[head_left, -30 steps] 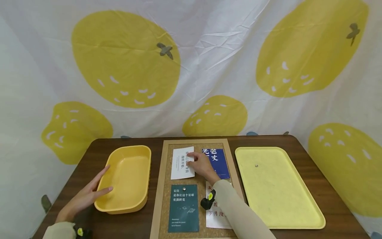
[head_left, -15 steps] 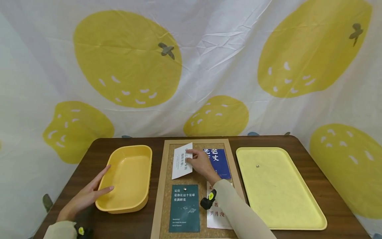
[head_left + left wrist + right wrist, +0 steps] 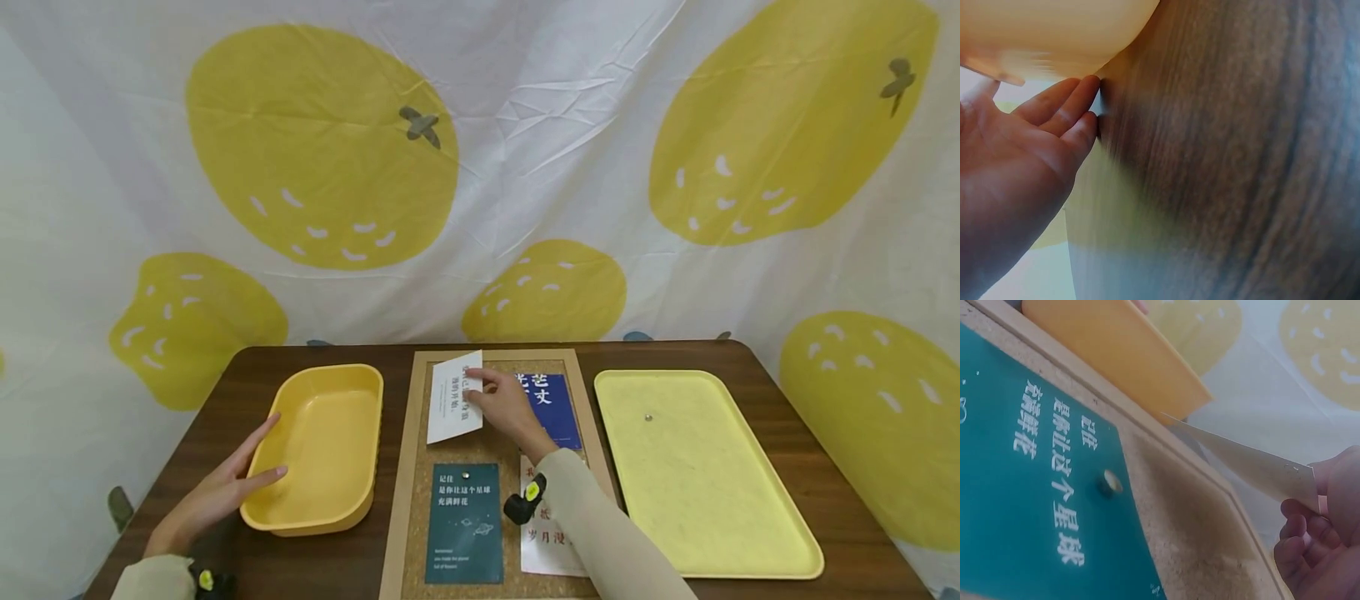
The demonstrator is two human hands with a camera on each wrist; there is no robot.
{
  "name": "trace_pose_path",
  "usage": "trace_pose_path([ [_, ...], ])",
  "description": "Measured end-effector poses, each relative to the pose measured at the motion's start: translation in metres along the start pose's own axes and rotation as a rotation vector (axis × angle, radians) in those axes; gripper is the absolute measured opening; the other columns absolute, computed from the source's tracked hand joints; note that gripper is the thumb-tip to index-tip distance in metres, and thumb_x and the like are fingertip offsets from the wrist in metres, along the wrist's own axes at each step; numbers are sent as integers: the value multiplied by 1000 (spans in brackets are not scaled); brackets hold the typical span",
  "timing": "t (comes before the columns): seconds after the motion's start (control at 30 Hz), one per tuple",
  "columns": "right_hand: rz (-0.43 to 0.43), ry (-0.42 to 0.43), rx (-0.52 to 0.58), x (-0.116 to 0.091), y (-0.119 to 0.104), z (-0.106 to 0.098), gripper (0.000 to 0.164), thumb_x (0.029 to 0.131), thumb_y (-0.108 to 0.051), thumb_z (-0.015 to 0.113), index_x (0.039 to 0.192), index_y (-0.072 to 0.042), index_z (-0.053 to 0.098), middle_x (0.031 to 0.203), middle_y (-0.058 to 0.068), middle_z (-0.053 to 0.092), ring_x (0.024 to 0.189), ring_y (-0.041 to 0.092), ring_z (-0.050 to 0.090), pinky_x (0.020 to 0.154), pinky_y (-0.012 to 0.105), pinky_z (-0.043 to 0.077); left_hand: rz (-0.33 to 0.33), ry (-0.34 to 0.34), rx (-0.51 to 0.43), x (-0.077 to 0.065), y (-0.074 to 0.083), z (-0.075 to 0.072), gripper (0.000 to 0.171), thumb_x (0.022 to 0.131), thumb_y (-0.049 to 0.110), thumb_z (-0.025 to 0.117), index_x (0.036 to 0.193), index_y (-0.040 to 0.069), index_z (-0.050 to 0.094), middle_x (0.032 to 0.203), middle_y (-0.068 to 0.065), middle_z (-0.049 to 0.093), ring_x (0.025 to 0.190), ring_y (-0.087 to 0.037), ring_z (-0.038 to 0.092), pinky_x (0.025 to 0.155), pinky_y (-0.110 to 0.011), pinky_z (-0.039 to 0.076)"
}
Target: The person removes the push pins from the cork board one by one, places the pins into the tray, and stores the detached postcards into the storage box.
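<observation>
My right hand [image 3: 504,406] pinches a white printed card [image 3: 454,398] by its right edge. The card is tilted up off the cork board [image 3: 461,456], and the right wrist view shows a gap beneath it. Below it on the board lies a dark green card [image 3: 464,523] with a metal pushpin [image 3: 466,476] near its top. A blue card [image 3: 557,410] and a white card with red writing [image 3: 551,554] are partly hidden by my right hand and forearm. My left hand [image 3: 212,493] rests on the yellow basin [image 3: 315,450], thumb over the rim, loosely straight fingers against its outer side.
A pale yellow tray [image 3: 705,483] lies right of the board, with a small metal pushpin [image 3: 648,417] on it. Everything stands on a dark wooden table [image 3: 397,379]. A lemon-print curtain [image 3: 480,167] hangs behind the table's far edge.
My right hand has lifted the white card off the board, tilting it up and moving it slightly back and left. The left hand stays at the basin.
</observation>
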State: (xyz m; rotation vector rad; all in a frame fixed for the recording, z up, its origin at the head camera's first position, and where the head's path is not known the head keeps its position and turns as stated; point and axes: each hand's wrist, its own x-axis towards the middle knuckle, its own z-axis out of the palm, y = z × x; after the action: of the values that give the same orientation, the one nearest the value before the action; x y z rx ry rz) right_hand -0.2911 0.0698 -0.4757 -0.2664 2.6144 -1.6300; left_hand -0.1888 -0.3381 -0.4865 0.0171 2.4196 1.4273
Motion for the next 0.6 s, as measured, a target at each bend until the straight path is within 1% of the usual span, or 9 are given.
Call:
trace_pose_path([
  [0.13, -25, -12, 35, -1, -6, 1, 38, 92, -15, 69, 130, -14, 67, 101, 9, 63, 76, 16, 56, 57, 26, 44, 6, -8, -10, -2, 0, 0, 91, 98, 36, 62, 161, 27, -2, 165, -18, -13, 148, -47, -7, 112, -72, 8],
  [0.33, -81, -37, 87, -3, -16, 4, 39, 92, -13, 69, 130, -10, 66, 108, 11, 67, 70, 15, 55, 52, 25, 43, -21, -7, -8, -2, 2, 0, 90, 98, 39, 62, 160, 30, -2, 165, -17, -12, 149, -47, -6, 112, -71, 10],
  [0.5, -113, -40, 90, -3, -22, 9, 39, 91, -11, 70, 129, -10, 67, 114, 11, 68, 67, 12, 53, 51, 22, 41, -29, -9, -8, -2, 2, 0, 89, 98, 40, 61, 160, 32, -1, 165, -17, -12, 149, -47, -7, 112, -71, 11],
  [0.6, -114, -35, 79, -4, -24, 11, 39, 90, -12, 71, 128, -11, 68, 113, 10, 68, 67, 11, 54, 51, 22, 41, -31, -7, -1, -3, 2, 1, 89, 97, 41, 61, 160, 32, -1, 165, -18, -11, 149, -47, -6, 112, -71, 11],
])
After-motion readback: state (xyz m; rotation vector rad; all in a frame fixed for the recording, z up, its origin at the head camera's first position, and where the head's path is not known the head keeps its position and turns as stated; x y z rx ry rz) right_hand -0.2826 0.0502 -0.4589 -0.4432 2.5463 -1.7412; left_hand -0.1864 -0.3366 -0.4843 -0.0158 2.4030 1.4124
